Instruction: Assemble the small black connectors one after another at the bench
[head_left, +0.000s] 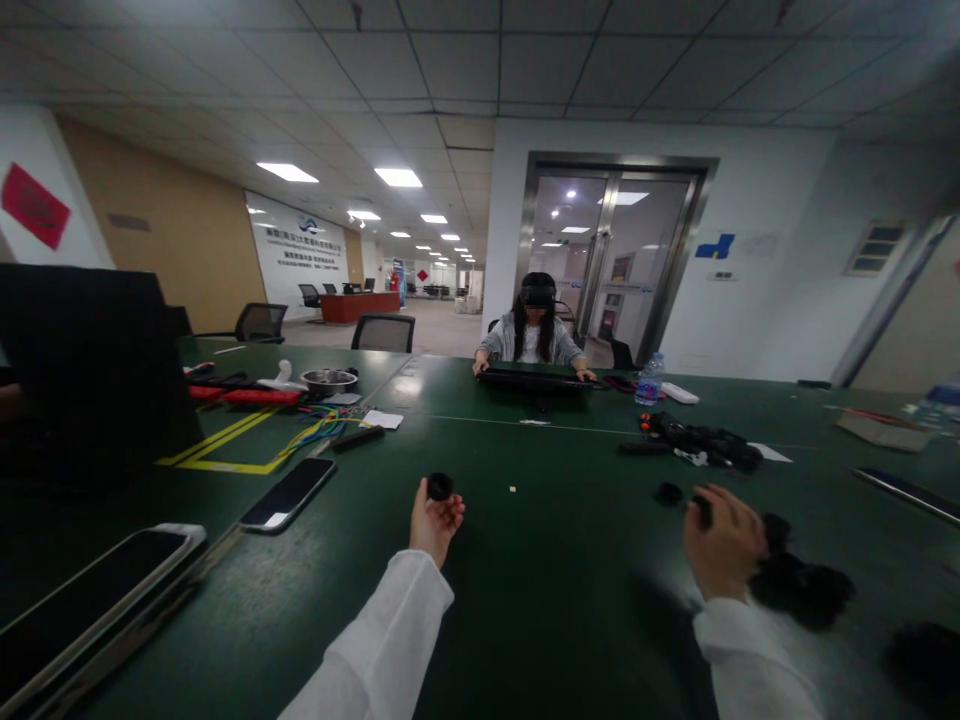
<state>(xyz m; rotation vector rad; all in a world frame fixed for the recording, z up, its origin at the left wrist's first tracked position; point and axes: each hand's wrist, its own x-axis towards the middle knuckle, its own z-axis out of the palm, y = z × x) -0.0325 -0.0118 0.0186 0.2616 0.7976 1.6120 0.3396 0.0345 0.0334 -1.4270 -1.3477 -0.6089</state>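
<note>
My left hand (435, 522) is closed around a small black round piece (439, 487), holding it up above the green table (555, 580). Over on the right, my right hand (724, 545) is slightly blurred, its fingers curled about another small black piece (703, 511). A loose black piece (667, 493) lies just left of those fingers. Beside and partly behind the right hand is a cluster of black parts (806, 592), too dark to tell their kind. One more dark part (926, 660) sits near the right edge.
Phones (291, 495) lie at left, near a dark screen (97, 370), coloured wires (319, 428) and a metal bowl (328, 380). Opposite, a person (532, 330) in a headset grips a black panel (536, 380). A bottle (649, 380) and black items (697, 440) stand at right.
</note>
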